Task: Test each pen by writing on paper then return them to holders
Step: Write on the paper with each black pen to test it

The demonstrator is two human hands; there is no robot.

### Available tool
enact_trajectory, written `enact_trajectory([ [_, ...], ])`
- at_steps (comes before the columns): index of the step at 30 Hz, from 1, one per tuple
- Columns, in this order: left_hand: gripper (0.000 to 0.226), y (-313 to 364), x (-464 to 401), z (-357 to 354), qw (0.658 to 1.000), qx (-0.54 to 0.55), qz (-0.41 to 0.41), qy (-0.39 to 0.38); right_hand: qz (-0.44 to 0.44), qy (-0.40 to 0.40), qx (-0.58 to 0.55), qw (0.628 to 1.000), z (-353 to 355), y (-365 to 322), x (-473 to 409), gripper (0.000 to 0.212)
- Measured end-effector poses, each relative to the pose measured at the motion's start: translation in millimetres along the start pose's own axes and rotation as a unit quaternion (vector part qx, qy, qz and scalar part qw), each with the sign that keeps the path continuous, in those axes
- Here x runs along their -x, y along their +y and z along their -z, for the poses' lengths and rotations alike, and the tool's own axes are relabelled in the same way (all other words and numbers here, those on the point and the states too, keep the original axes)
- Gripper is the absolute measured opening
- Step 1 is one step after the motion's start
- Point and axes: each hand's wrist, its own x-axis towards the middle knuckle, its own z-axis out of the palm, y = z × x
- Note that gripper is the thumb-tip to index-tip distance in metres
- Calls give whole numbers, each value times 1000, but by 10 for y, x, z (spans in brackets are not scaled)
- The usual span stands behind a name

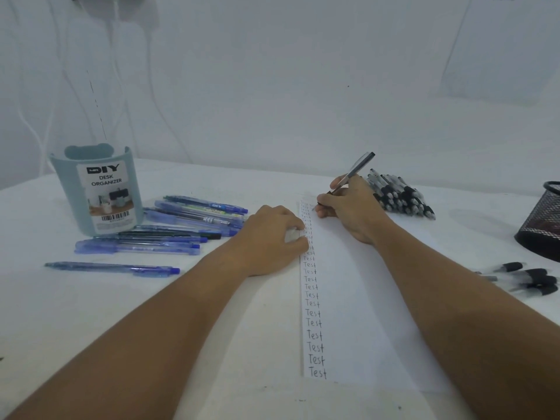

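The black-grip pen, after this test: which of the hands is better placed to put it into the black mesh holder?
Probably the right hand: it already grips the pen, and the mesh holder stands on its side. The left hand rests on the paper.

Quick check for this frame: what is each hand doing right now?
Left hand: fingers curled, resting on the left edge of the white paper sheet, apparently holding something small and white.
Right hand: grips a grey-and-black pen, tip on the paper.
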Motion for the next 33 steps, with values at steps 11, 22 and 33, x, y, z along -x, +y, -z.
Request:
enact_trajectory([
  [11, 36, 6, 1, 0, 1000, 0, 1, 0, -10, -2, 12, 1000, -4, -31, 14, 28],
  [22, 36, 29, 18, 16, 1000, -3, 1, -3, -10, 12, 33, 999, -12, -23, 24, 27],
  [33, 35, 31, 23, 13, 1000, 0, 1, 0, -16, 12, 10, 1000, -2, -38, 31, 28],
])
